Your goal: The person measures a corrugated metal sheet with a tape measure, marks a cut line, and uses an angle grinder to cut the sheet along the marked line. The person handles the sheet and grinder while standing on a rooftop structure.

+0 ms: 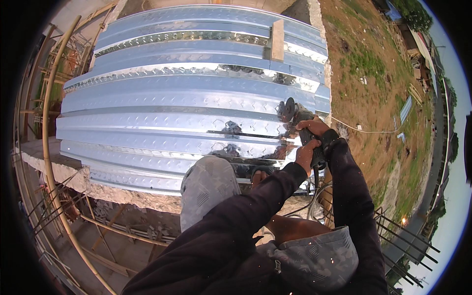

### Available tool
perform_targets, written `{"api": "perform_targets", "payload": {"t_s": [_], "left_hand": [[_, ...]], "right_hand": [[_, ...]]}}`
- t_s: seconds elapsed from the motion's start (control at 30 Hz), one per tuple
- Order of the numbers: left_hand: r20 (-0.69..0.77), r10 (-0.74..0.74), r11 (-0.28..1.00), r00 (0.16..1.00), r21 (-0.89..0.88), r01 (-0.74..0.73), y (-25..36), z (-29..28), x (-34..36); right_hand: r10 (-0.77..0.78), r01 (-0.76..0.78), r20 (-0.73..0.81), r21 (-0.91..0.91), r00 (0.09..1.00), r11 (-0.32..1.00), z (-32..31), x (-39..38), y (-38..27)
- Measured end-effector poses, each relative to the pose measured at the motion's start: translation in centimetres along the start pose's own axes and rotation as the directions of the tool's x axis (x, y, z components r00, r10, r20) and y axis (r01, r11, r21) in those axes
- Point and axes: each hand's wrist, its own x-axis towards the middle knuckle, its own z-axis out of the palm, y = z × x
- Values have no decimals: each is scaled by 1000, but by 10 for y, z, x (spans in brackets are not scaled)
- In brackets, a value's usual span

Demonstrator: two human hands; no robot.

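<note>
I hold an angle grinder (302, 117) with both hands, near the right end of shiny corrugated metal decking sheets (182, 91). My left hand (306, 156) is wrapped round the rear of the tool's body, near the cord. Further forward, my right hand (314, 126) grips the body close to the head. The round disc (289, 108) shows at the front left of the tool, over the metal; whether it touches the sheet I cannot tell. Small bright specks float about my arms and legs.
A wooden board (277, 40) lies across the far sheets. Rough concrete (147, 199) edges the decking, with a drop to a lower level at left. Bamboo poles (47, 115) stand there. Steel bars (405, 246) jut out at lower right; a pale cord (364, 131) runs off right.
</note>
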Motion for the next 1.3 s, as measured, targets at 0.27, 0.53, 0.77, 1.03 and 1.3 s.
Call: {"api": "perform_targets", "payload": {"t_s": [0.27,0.53,0.77,1.03,1.3], "left_hand": [[-50,32,999,998,-37,-34,-3,4,2],[-26,8,1000,1000,-12,-9,-2,5,1],[-1,12,1000,1000,-1,-12,-1,-4,4],[-22,-4,1000,1000,10,5,3,2,1],[-57,-8,1000,998,21,10,1,0,-1]], "right_hand": [[-21,25,65,-64,998,998,-5,12,8],[33,-32,13,-33,999,999,-6,13,15],[-6,1,-66,-68,998,998,6,-10,-6],[-44,42,-23,-94,999,995,3,-15,-10],[-70,71,25,-16,997,997,7,-5,0]]}}
